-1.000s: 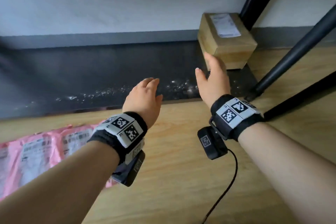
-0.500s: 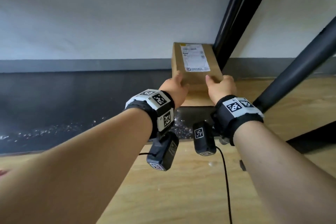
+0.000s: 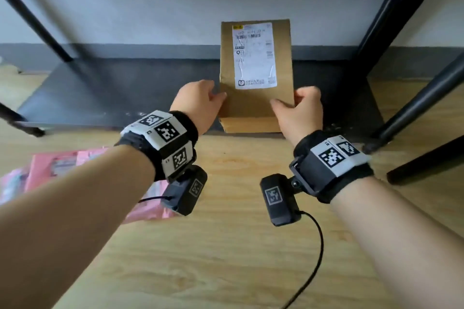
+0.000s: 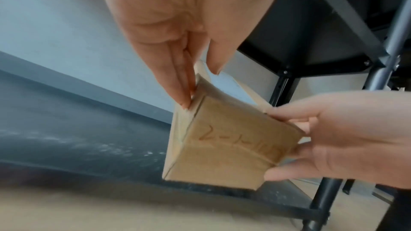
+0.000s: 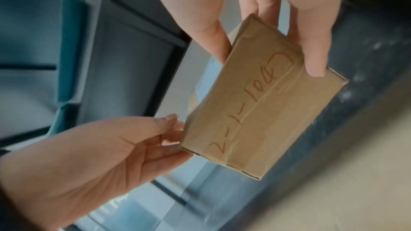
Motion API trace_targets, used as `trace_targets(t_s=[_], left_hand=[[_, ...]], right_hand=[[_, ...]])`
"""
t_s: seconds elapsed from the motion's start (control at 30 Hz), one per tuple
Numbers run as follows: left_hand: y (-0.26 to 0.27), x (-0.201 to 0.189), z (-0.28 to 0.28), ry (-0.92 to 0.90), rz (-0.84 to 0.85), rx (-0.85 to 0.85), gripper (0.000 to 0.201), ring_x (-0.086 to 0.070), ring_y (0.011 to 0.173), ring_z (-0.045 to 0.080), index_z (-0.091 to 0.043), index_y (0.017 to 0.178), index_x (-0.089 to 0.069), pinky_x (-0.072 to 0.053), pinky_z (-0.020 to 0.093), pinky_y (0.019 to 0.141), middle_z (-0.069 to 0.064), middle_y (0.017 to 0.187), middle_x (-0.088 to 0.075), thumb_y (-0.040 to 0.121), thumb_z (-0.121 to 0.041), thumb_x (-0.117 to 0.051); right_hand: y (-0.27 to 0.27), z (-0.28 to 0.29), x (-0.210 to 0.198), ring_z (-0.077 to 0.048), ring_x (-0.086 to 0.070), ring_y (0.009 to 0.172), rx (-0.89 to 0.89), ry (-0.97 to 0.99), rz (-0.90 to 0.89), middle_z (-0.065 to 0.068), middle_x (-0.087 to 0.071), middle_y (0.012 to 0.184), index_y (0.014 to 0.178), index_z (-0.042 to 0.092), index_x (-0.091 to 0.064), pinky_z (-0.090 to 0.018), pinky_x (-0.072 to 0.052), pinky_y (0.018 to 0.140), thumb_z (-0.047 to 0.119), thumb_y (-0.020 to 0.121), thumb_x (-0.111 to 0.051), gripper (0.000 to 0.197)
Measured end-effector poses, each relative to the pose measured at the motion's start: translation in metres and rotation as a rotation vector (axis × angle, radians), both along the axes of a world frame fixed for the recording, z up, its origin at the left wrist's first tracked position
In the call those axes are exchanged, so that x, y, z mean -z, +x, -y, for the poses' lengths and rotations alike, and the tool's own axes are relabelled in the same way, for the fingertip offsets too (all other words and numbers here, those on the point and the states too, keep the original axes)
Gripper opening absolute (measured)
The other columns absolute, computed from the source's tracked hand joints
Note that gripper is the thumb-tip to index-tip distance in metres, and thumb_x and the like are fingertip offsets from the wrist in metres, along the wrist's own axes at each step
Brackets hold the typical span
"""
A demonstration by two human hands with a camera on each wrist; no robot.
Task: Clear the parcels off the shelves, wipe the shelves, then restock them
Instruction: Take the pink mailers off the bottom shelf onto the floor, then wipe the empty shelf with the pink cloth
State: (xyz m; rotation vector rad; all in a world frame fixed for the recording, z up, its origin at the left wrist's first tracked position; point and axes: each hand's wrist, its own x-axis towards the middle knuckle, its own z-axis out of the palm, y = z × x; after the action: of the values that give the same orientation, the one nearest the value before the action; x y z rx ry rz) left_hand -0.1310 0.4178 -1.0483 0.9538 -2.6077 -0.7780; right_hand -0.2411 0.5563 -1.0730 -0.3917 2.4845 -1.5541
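Note:
A brown cardboard parcel point(image 3: 251, 105) with a white shipping label point(image 3: 253, 55) is held in both hands over the front edge of the dark bottom shelf point(image 3: 113, 93). My left hand point(image 3: 213, 100) grips its near left corner, thumb on top. My right hand point(image 3: 283, 104) grips the near right corner. In the left wrist view the left fingers point(image 4: 177, 80) pinch the parcel point(image 4: 222, 150), whose taped end bears handwritten orange numbers. The right wrist view shows the same parcel point(image 5: 255, 111) between the right fingers point(image 5: 313, 59) and my left hand point(image 5: 173, 136).
Pink plastic mailers point(image 3: 50, 168) lie on the wooden floor point(image 3: 226, 258) at the left. Black shelf posts point(image 3: 391, 15) and a slanted black leg point(image 3: 421, 105) stand at the right; another post point(image 3: 35, 17) is at the left. White dust speckles the shelf's front.
A second ago both hands were open and reaching toward the parcel in the shelf's back right corner. They then took hold of it, and it has come up and forward toward me.

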Motion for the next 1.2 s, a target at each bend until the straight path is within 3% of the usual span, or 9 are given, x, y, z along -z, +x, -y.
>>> trace_targets(t_s=[0.07, 0.17, 0.37, 0.43, 0.57, 0.73, 0.97, 1.07, 1.2], left_hand=[[0.043, -0.004, 0.003, -0.005, 0.077, 0.000, 0.030, -0.058, 0.072, 0.030, -0.004, 0.075, -0.056, -0.047, 0.035, 0.066, 0.011, 0.071, -0.061, 0.093, -0.027, -0.052], [0.097, -0.005, 0.001, -0.010, 0.202, 0.001, 0.027, -0.057, 0.074, 0.027, -0.007, 0.084, -0.066, -0.041, 0.029, 0.063, 0.008, 0.075, -0.064, 0.092, -0.030, -0.054], [0.165, 0.017, -0.007, 0.095, 0.381, -0.040, 0.027, -0.053, 0.076, 0.017, -0.012, 0.106, -0.067, -0.040, 0.026, 0.065, 0.005, 0.095, -0.067, 0.093, -0.032, -0.053], [0.177, 0.027, -0.008, 0.097, 0.469, -0.029, 0.029, -0.053, 0.079, 0.018, -0.011, 0.109, -0.065, -0.042, 0.027, 0.067, 0.006, 0.099, -0.066, 0.094, -0.033, -0.051], [0.191, 0.049, -0.010, 0.147, 0.551, -0.027, 0.031, -0.059, 0.097, 0.024, -0.007, 0.112, -0.061, -0.045, 0.029, 0.077, 0.009, 0.108, -0.064, 0.095, -0.030, -0.051], [0.200, 0.062, -0.015, 0.187, 0.530, -0.060, 0.033, -0.060, 0.101, 0.024, -0.009, 0.119, -0.059, -0.047, 0.031, 0.081, 0.008, 0.112, -0.064, 0.095, -0.029, -0.051], [0.203, 0.043, 0.002, 0.231, 0.420, -0.117, 0.045, -0.055, 0.116, 0.022, -0.013, 0.134, -0.049, -0.044, 0.034, 0.100, 0.006, 0.129, -0.058, 0.093, -0.032, -0.054], [0.200, 0.016, 0.020, 0.182, 0.380, -0.123, 0.041, -0.058, 0.112, 0.023, -0.014, 0.132, -0.051, -0.046, 0.035, 0.098, 0.007, 0.127, -0.060, 0.094, -0.030, -0.052], [0.209, -0.037, 0.053, 0.071, 0.258, -0.204, 0.037, -0.057, 0.112, 0.026, -0.013, 0.128, -0.056, -0.044, 0.032, 0.094, 0.009, 0.124, -0.061, 0.094, -0.027, -0.054]], right_hand=[[0.038, 0.005, 0.004, -0.014, -0.056, 0.089, -0.066, 0.056, 0.062, -0.002, -0.055, 0.114, 0.125, 0.010, -0.048, -0.012, -0.043, 0.069, 0.027, 0.081, -0.068, 0.051], [0.089, 0.011, 0.011, -0.020, -0.061, 0.096, -0.125, 0.141, 0.108, -0.008, -0.057, 0.118, 0.123, 0.015, -0.054, -0.032, -0.051, 0.086, 0.035, 0.078, -0.068, 0.052], [0.164, -0.001, 0.041, -0.022, -0.054, 0.106, -0.200, 0.332, 0.246, -0.005, -0.049, 0.129, 0.132, 0.013, -0.044, -0.025, -0.043, 0.087, 0.039, 0.084, -0.064, 0.057], [0.180, -0.001, 0.058, -0.025, -0.054, 0.111, -0.229, 0.375, 0.308, -0.008, -0.050, 0.131, 0.135, 0.012, -0.041, -0.035, -0.046, 0.096, 0.044, 0.084, -0.062, 0.064], [0.196, 0.004, 0.075, -0.031, -0.054, 0.113, -0.237, 0.429, 0.348, -0.014, -0.048, 0.132, 0.140, 0.009, -0.034, -0.044, -0.047, 0.096, 0.040, 0.085, -0.062, 0.069], [0.199, 0.005, 0.087, -0.030, -0.052, 0.113, -0.266, 0.525, 0.297, -0.014, -0.053, 0.127, 0.131, 0.007, -0.044, -0.035, -0.045, 0.091, 0.037, 0.086, -0.063, 0.057], [0.200, 0.030, 0.039, -0.026, -0.038, 0.125, -0.381, 0.499, -0.002, -0.012, -0.044, 0.130, 0.132, 0.011, -0.043, -0.033, -0.035, 0.103, 0.028, 0.089, -0.058, 0.048], [0.207, 0.056, 0.005, -0.026, -0.043, 0.125, -0.471, 0.410, -0.029, -0.009, -0.045, 0.132, 0.136, 0.013, -0.039, -0.034, -0.039, 0.103, 0.028, 0.091, -0.056, 0.051], [0.225, 0.095, -0.048, -0.020, -0.042, 0.127, -0.637, 0.247, -0.097, -0.009, -0.042, 0.139, 0.142, 0.012, -0.035, -0.023, -0.031, 0.101, 0.023, 0.093, -0.054, 0.053]])
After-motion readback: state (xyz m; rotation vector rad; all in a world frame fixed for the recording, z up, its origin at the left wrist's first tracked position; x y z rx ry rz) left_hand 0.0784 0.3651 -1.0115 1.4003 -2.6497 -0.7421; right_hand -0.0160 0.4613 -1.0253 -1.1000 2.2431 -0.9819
